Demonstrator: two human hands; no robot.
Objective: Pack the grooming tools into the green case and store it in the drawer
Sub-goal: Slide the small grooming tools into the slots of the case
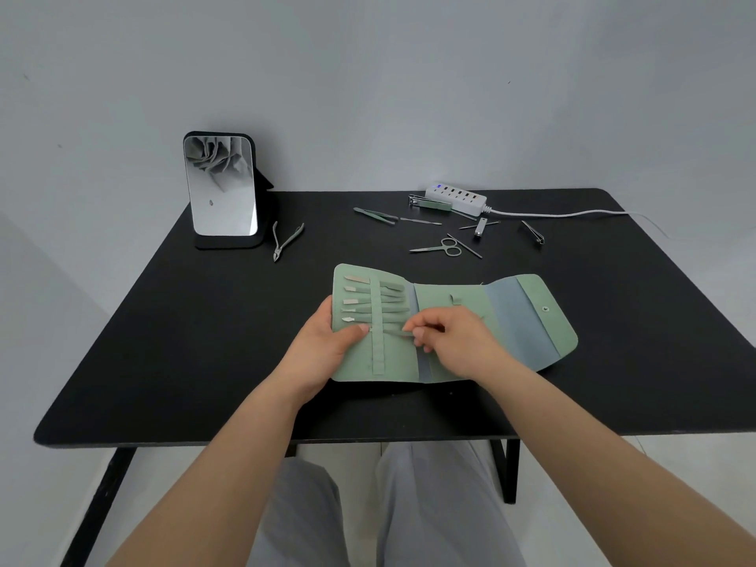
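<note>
Black counter [163, 341] against a plain grey wall, pale floor below. Back left corner: standing mirror [221, 186] on a black base, cuticle nippers [286, 241] just beside it on the right. Back right: white power strip [456, 197] with its cable running off toward the right edge, large nail clipper [429, 203] touching its front side. Loose tools scattered in front of that: tweezers [376, 215], a thin pusher [421, 221], small clipper [480, 228], scissors [439, 248], another clipper [534, 232] nearer the right edge.

Green case [532, 321] lies unfolded flat near the counter's front edge, centre-right, flap with snap button out to the right. Left panel has an elastic strip; several tools already slotted under it in a column.

Left hand [327, 345] grips the case's left edge, thumb pressed on top of the panel by the strip. Right hand [454, 341] rests over the middle panel, fingers curled, pinching a slim tool [403, 331] that lies across the strip, tip at the left thumb. Both forearms reach in from the front edge, over grey trousers.
</note>
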